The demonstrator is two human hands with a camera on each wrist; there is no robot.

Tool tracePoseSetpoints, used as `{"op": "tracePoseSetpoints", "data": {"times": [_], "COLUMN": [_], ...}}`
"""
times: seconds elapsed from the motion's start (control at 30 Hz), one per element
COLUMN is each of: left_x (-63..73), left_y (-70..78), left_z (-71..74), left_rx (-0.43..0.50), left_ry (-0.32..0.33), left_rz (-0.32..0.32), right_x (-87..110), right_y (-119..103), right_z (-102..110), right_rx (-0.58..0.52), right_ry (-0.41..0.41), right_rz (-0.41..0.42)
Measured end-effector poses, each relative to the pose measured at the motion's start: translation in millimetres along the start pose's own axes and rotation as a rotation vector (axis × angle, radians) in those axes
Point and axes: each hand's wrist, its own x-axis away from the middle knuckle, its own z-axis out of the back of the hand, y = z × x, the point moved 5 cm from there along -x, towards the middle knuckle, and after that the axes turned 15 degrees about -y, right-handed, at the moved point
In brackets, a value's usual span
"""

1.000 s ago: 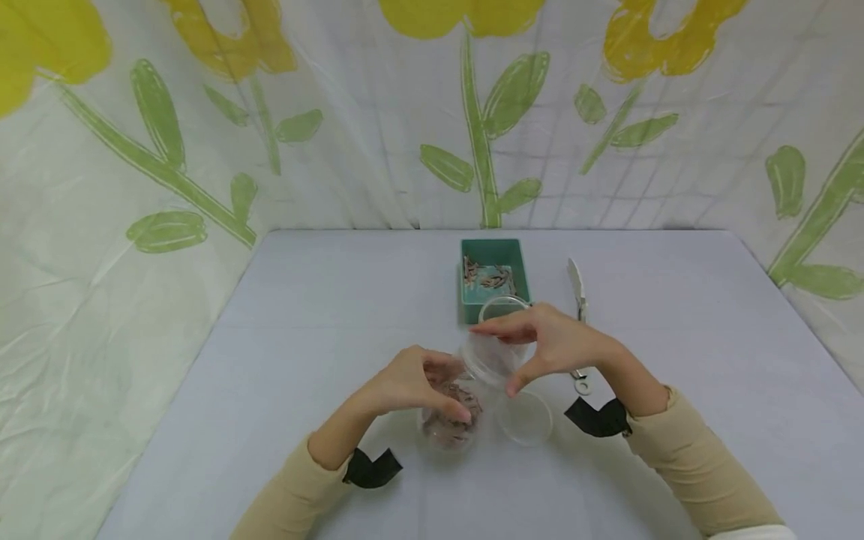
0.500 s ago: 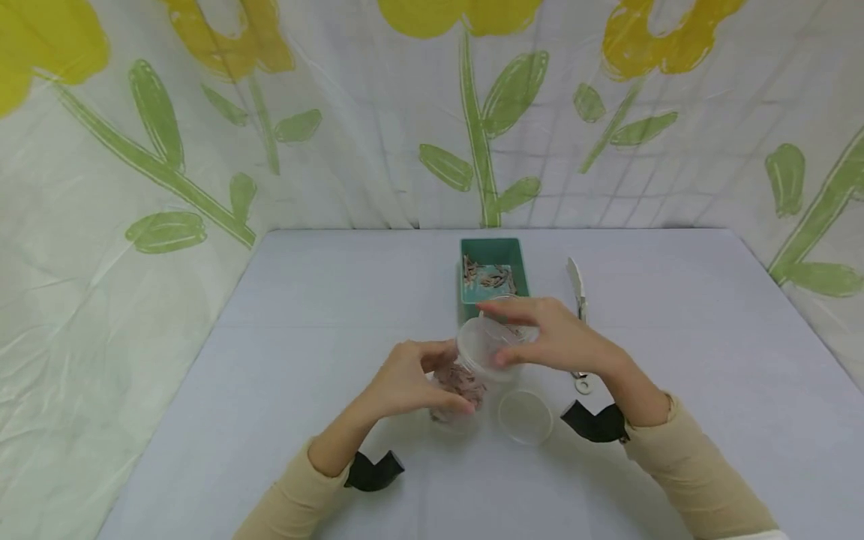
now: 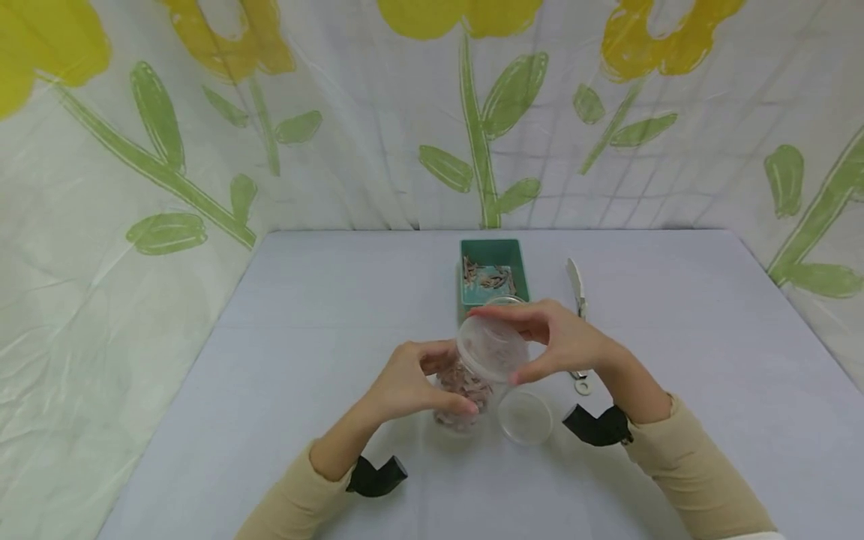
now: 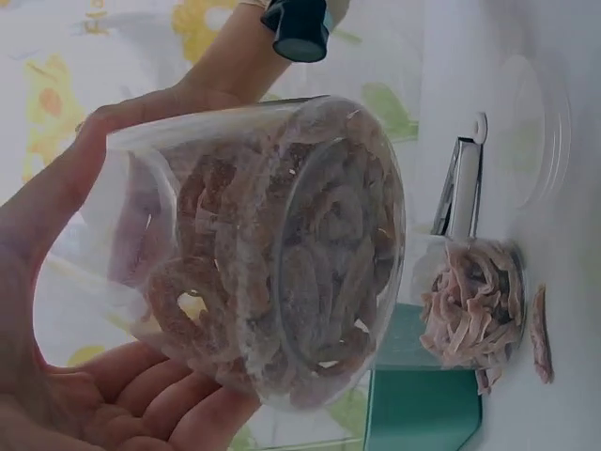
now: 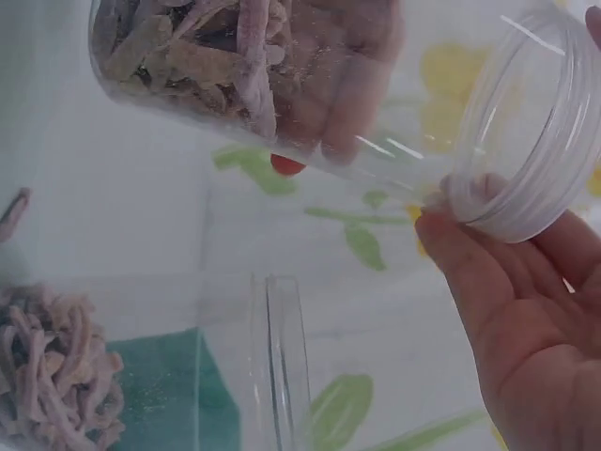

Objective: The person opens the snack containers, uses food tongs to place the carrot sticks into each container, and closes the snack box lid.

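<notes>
My left hand (image 3: 405,386) grips a clear plastic jar (image 3: 462,394) partly filled with brownish dried strips, holding it tilted above the table. In the left wrist view, the jar's base and the strips inside (image 4: 329,225) show up close. My right hand (image 3: 567,341) holds a clear lid (image 3: 493,349) by its rim, fingers on the far side and thumb on the near side. The lid sits at the jar's mouth; in the right wrist view, the threaded rim (image 5: 531,132) lies beside my fingers. Whether the lid is screwed tight I cannot tell.
A second clear jar (image 4: 474,301) of strips stands behind my right hand, a loose strip (image 4: 541,334) by it. Behind is a green bin (image 3: 496,251) with more strips. Tongs (image 3: 576,281) lie to the right. Another clear lid (image 3: 525,418) lies in front.
The left hand has lifted and tilted the jar toward the right hand. The right hand has brought its lid against the jar's mouth, its fingers shifting round the rim.
</notes>
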Motion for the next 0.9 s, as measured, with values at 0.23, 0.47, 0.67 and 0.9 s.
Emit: {"op": "tracePoseSetpoints", "data": {"times": [0.23, 0.47, 0.67, 0.9], "left_x": [1.3, -0.7, -1.3, -3.4], "left_y": [3.9, 2.3, -3.2, -5.4], "left_z": [-1.6, -1.6, -6.1, -10.5], "left_rx": [-0.298, -0.287, 0.030, 0.208], "left_ry": [0.174, 0.094, -0.177, -0.340], "left_rz": [0.091, 0.083, 0.104, 0.128], "right_x": [-2.8, -4.7, -4.5, -5.8], "right_y": [-5, -9, -15, -20], "right_z": [-5, -5, -5, -9], "right_rx": [0.260, 0.284, 0.230, 0.230], "right_ry": [0.177, 0.139, -0.027, -0.127], "right_rz": [-0.236, -0.210, 0.028, 0.142]}}
